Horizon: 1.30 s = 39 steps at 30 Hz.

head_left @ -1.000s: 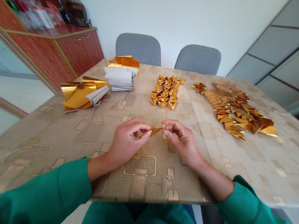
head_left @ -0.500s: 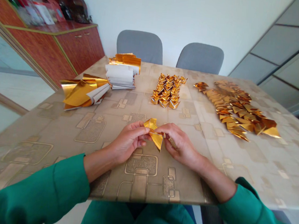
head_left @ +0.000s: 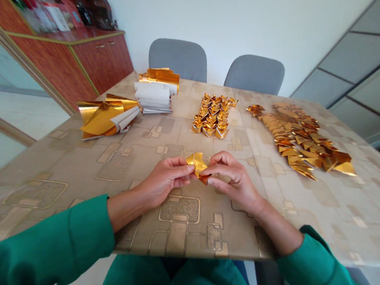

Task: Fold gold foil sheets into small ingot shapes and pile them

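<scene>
A small piece of folded gold foil paper (head_left: 196,161) is held just above the near middle of the table. My left hand (head_left: 169,176) pinches its left side between thumb and fingers. On the other side, my right hand (head_left: 231,177) grips the right and lower edge with thumb and fingertips; parts of the paper are hidden behind the fingers. Beyond my hands stand rows of finished gold paper ingots (head_left: 211,117), packed closely together.
Flat folded gold pieces (head_left: 297,134) lie overlapping in a long heap at the right. To the left are loose gold sheets (head_left: 102,119) and a stack of white-backed paper (head_left: 152,97). Two grey chairs (head_left: 177,59) stand behind the patterned table (head_left: 105,201).
The lower pointed flap of the gold paper, which hung down before, is now folded up and the piece looks smaller. My right fingers have shifted onto its lower right edge.
</scene>
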Available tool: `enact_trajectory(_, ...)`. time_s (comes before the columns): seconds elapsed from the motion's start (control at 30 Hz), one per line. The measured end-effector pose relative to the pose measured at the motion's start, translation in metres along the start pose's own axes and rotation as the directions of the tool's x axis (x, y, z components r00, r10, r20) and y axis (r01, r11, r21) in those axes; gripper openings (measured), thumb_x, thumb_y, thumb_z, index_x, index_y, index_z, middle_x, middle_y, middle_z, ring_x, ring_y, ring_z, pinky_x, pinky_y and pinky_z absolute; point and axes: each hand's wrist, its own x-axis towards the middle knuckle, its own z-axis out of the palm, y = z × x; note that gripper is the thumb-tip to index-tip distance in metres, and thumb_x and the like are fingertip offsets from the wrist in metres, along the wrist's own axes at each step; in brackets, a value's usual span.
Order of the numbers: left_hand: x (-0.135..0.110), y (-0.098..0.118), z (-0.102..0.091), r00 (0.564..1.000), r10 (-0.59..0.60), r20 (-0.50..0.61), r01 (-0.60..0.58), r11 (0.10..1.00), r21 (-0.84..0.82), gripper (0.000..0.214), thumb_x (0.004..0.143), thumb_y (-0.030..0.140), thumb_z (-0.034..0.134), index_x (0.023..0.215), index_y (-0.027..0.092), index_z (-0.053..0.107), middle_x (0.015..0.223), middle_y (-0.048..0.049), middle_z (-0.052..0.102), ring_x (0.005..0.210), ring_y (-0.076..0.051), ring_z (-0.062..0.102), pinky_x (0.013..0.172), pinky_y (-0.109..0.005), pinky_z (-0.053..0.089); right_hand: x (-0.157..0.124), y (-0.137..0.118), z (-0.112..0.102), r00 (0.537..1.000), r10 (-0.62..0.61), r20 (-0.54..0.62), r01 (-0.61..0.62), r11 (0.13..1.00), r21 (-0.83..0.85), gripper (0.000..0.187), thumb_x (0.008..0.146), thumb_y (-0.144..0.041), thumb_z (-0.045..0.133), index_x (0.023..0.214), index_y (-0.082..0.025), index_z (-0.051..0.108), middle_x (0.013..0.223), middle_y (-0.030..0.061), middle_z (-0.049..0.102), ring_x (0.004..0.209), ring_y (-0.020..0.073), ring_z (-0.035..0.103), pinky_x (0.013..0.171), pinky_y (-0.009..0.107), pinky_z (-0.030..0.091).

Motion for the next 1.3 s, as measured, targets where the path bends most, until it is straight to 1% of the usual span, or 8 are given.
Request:
enact_trajectory(0.1, 0.000, -0.002, 0.000, 1.000, -0.005, -0.001, 0.005, 1.000, -0.003, 0.020, 0.065, 0.018, 0.084, 0.069, 0.013, 0.065, 0.069, -0.0005, 0.069, 0.059, -0.007, 0.064, 0.053, -0.013, 0.051, -0.001, 0.002, 0.003, 0.999, 0.002, 0.039, -0.003, 1.000, 0.024, 0.022, 0.090, -0.027, 0.064, 0.110, -0.032, 0.071, 0.108, 0.0051, 0.058, 0.101, 0.0196, 0.057, 0.087, 0.038, 0.049)
enact_trajectory(0.2, 0.002, -0.002, -0.001, 0.998, -0.069, -0.002, 0.069, 0.996, -0.051, 0.016, 0.066, 0.015, 0.082, 0.072, 0.013, 0.067, 0.072, -0.0008, 0.070, 0.058, -0.006, 0.064, 0.053, -0.013, 0.051, -0.002, 0.006, 0.003, 0.993, -0.068, 0.095, 0.077, 0.993, -0.091, 0.029, 0.090, -0.025, 0.065, 0.116, -0.036, 0.069, 0.107, 0.0040, 0.060, 0.099, 0.0193, 0.056, 0.087, 0.038, 0.048)
enact_trajectory(0.4, 0.002, 0.000, -0.003, 0.998, -0.059, -0.012, 0.059, 0.998, -0.034, 0.016, 0.066, 0.014, 0.081, 0.072, 0.014, 0.067, 0.077, -0.0029, 0.073, 0.061, -0.008, 0.065, 0.051, -0.013, 0.050, 0.001, 0.004, -0.003, 0.985, -0.162, 0.059, 0.170, 0.969, -0.181, 0.023, 0.088, -0.029, 0.068, 0.109, -0.035, 0.072, 0.103, 0.0033, 0.062, 0.096, 0.0198, 0.055, 0.086, 0.039, 0.045)
enact_trajectory(0.53, -0.001, -0.002, 0.000, 1.000, 0.021, -0.013, -0.021, 0.999, 0.037, 0.024, 0.063, 0.021, 0.084, 0.067, 0.014, 0.062, 0.066, -0.0003, 0.069, 0.059, -0.007, 0.064, 0.052, -0.014, 0.049, 0.003, -0.001, 0.003, 1.000, 0.010, -0.023, -0.010, 1.000, 0.017, 0.011, 0.088, -0.035, 0.067, 0.095, -0.029, 0.073, 0.096, 0.0037, 0.061, 0.091, 0.0191, 0.057, 0.082, 0.038, 0.047)
enact_trajectory(0.63, -0.004, -0.004, 0.003, 0.996, 0.086, -0.030, -0.083, 0.991, 0.103, 0.027, 0.064, 0.026, 0.084, 0.067, 0.015, 0.060, 0.064, 0.0011, 0.067, 0.059, -0.008, 0.063, 0.053, -0.015, 0.049, 0.003, -0.001, 0.011, 0.981, 0.179, -0.071, -0.164, 0.969, 0.183, 0.016, 0.086, -0.037, 0.069, 0.080, -0.022, 0.067, 0.084, 0.0023, 0.061, 0.078, 0.0162, 0.056, 0.071, 0.031, 0.046)
enact_trajectory(0.8, -0.006, -0.006, 0.007, 0.979, 0.201, -0.020, -0.190, 0.950, 0.247, 0.020, 0.068, 0.026, 0.081, 0.068, 0.015, 0.064, 0.063, 0.0021, 0.065, 0.056, -0.008, 0.059, 0.054, -0.019, 0.050, 0.001, 0.001, 0.020, 0.945, 0.323, -0.053, -0.306, 0.929, 0.209, 0.024, 0.086, -0.037, 0.067, 0.072, -0.019, 0.060, 0.074, 0.0011, 0.060, 0.066, 0.0132, 0.051, 0.061, 0.027, 0.040)
enact_trajectory(1.03, -0.007, -0.010, 0.009, 0.974, 0.224, -0.037, -0.209, 0.948, 0.239, 0.021, 0.069, 0.029, 0.081, 0.073, 0.014, 0.066, 0.070, 0.0011, 0.066, 0.063, -0.008, 0.061, 0.059, -0.018, 0.054, 0.002, 0.000, 0.024, 0.918, 0.389, -0.081, -0.364, 0.905, 0.220, 0.020, 0.084, -0.030, 0.063, 0.070, -0.020, 0.053, 0.069, -0.0013, 0.055, 0.062, 0.0117, 0.047, 0.059, 0.026, 0.038)
enact_trajectory(1.3, -0.008, -0.012, 0.009, 0.978, 0.209, 0.000, -0.204, 0.958, 0.199, 0.029, 0.071, 0.036, 0.080, 0.084, 0.015, 0.064, 0.078, -0.0017, 0.071, 0.070, -0.013, 0.069, 0.060, -0.021, 0.057, 0.002, 0.000, 0.025, 0.935, 0.339, -0.107, -0.323, 0.935, 0.144, 0.018, 0.080, -0.019, 0.061, 0.066, -0.020, 0.049, 0.066, -0.0022, 0.052, 0.060, 0.0113, 0.045, 0.058, 0.025, 0.036)
